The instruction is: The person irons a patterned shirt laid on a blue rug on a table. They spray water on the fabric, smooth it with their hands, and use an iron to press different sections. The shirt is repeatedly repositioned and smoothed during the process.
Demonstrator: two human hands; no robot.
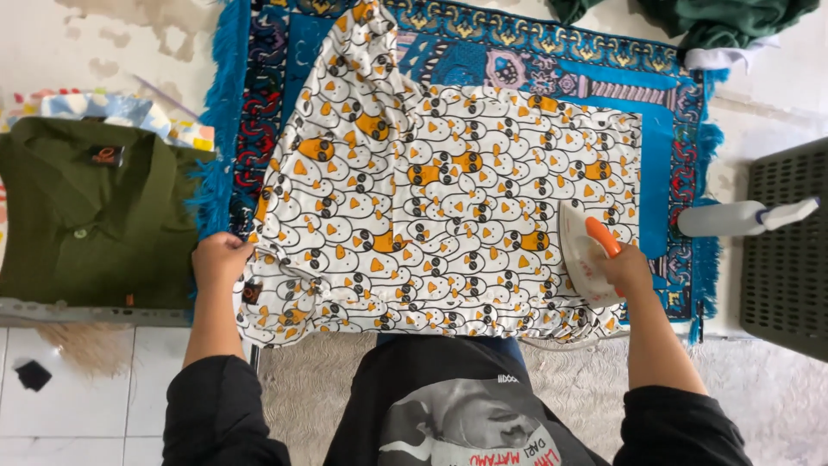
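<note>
Iron point(586, 250), spray bottle point(733, 217) perhaps near.

The single view came from a camera worn on the person's head, looking almost straight down from above. It sat close enough that the patterned shirt point(448, 198) on the blue rug point(664, 138) filled the middle of the frame, while the person's own chest and both forearms entered from the bottom edge. No second view shared the scene.
</note>
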